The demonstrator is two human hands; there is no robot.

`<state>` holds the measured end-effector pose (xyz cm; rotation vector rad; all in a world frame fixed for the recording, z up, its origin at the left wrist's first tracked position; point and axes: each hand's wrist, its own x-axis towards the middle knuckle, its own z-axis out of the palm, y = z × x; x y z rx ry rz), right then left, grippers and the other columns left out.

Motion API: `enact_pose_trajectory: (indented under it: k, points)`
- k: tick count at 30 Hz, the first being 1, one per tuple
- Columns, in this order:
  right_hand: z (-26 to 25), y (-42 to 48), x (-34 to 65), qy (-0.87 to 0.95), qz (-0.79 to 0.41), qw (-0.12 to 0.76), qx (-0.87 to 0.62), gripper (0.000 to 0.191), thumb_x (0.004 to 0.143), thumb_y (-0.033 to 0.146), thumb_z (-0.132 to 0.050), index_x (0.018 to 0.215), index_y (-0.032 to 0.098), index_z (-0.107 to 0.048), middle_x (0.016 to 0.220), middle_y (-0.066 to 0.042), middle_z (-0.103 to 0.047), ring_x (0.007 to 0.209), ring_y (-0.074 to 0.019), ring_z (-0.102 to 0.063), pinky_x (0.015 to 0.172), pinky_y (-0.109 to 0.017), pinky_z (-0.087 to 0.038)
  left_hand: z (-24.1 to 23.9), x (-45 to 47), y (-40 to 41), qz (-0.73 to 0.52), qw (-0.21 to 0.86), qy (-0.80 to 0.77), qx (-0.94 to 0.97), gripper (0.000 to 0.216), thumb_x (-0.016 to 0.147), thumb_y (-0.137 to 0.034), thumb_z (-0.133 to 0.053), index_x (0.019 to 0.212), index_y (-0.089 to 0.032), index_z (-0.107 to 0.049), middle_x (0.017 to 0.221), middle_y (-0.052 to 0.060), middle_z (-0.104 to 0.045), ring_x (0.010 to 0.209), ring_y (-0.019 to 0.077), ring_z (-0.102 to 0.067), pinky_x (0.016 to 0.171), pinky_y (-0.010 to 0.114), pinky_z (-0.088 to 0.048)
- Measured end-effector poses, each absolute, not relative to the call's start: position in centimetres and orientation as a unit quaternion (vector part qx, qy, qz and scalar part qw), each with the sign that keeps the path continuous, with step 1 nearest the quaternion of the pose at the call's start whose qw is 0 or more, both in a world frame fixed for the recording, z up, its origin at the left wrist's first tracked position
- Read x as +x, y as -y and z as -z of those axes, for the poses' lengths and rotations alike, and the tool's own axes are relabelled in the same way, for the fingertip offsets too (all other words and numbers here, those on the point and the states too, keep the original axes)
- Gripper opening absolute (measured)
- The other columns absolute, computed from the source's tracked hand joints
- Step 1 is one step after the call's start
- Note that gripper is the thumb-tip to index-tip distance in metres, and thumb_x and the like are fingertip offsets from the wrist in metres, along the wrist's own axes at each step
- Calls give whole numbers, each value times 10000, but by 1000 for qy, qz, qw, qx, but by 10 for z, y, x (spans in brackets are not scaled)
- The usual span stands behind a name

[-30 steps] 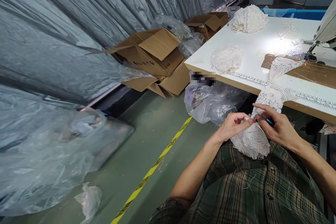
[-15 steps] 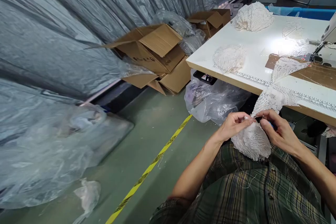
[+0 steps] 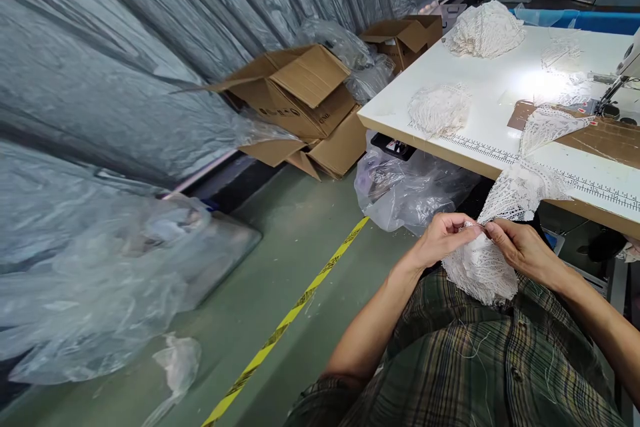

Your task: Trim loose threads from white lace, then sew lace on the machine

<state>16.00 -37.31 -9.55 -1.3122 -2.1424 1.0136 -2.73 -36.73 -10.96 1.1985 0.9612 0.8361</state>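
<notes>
White lace lies bunched in my lap and runs up over the table edge to the sewing machine. My left hand pinches the upper edge of the bunch between thumb and fingers. Close beside it, my right hand is closed with its fingertips on the same lace edge. The two sets of fingertips nearly touch. A stretch of lace hangs from the table just above my hands, and its far end reaches the machine's presser foot.
On the white table sit a large lace pile and a smaller one. A clear plastic bag hangs below the edge. Open cardboard boxes stand left, near a grey curtain. Yellow tape crosses the floor.
My right hand's fingers have drawn together and moved slightly left, towards my left fingertips. A dark object by the right fingertips no longer shows. The view has shifted slightly.
</notes>
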Motion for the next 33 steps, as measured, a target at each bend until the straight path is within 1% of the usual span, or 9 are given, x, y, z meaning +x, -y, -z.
enact_pose_trajectory:
  k: [6, 11, 14, 19, 22, 24, 26, 29, 33]
  points:
    - [102, 377, 160, 747, -366, 240, -501, 503, 953, 632, -266, 670, 234, -383, 582, 26, -398, 540, -134, -373, 510, -259, -304, 112, -24, 369, -374, 657, -415, 506, 448, 663, -546, -796, 749, -114, -718, 669, 3, -627, 617, 89, -503, 586, 217, -366]
    - [112, 393, 171, 727, -456, 213, -467, 389, 902, 598, -475, 807, 221, -469, 618, 47, -420, 533, -120, -381, 474, -233, -326, 117, -23, 370, -357, 686, -417, 478, 466, 694, -555, -780, 847, -118, -728, 772, 46, -699, 679, 129, -605, 635, 237, -443]
    - [113, 401, 181, 720, -467, 203, -472, 364, 902, 566, -503, 800, 216, -488, 653, 30, -489, 538, -117, -411, 476, -233, -336, 124, -21, 365, -343, 654, -426, 523, 448, 747, -540, -742, 908, -122, -730, 818, 57, -709, 705, 140, -616, 642, 248, -452]
    - [105, 404, 195, 746, -365, 199, -521, 306, 876, 519, -519, 855, 215, -546, 717, -5, -620, 541, -141, -513, 529, -266, -382, 141, -13, 338, -405, 495, -478, 602, 479, 724, -414, -798, 1122, -179, -675, 1212, 116, -652, 1052, 224, -614, 876, 335, -476]
    - [96, 400, 199, 739, -331, 230, -540, 314, 899, 506, -480, 891, 210, -587, 746, -24, -653, 553, -150, -545, 537, -274, -409, 145, -5, 321, -440, 513, -460, 576, 582, 725, -444, -799, 1201, -169, -610, 1309, 151, -601, 1139, 248, -585, 952, 379, -460]
    - [89, 398, 199, 727, -325, 261, -546, 320, 909, 503, -478, 888, 206, -598, 724, -28, -651, 571, -155, -560, 547, -272, -432, 143, 1, 316, -445, 544, -433, 564, 586, 731, -481, -783, 1181, -149, -607, 1247, 148, -634, 1068, 226, -607, 921, 357, -468]
    - [83, 396, 197, 716, -315, 301, -546, 321, 910, 503, -498, 893, 200, -605, 736, -38, -662, 616, -165, -589, 586, -275, -465, 139, 6, 319, -436, 541, -428, 578, 481, 766, -518, -729, 1047, -135, -656, 1036, 100, -695, 894, 181, -620, 818, 309, -474]
    - [82, 394, 190, 701, -302, 353, -542, 355, 907, 537, -527, 914, 193, -614, 732, -41, -657, 637, -168, -595, 614, -278, -484, 132, 11, 338, -413, 447, -451, 652, 356, 839, -505, -628, 805, -156, -681, 737, 28, -658, 696, 145, -559, 691, 278, -433]
    - [89, 391, 181, 665, -266, 382, -584, 432, 838, 631, -590, 851, 199, -579, 685, -22, -616, 520, -132, -504, 518, -262, -432, 126, 13, 369, -336, 323, -380, 799, 297, 901, -378, -542, 719, -193, -688, 700, 58, -664, 692, 175, -563, 719, 319, -434]
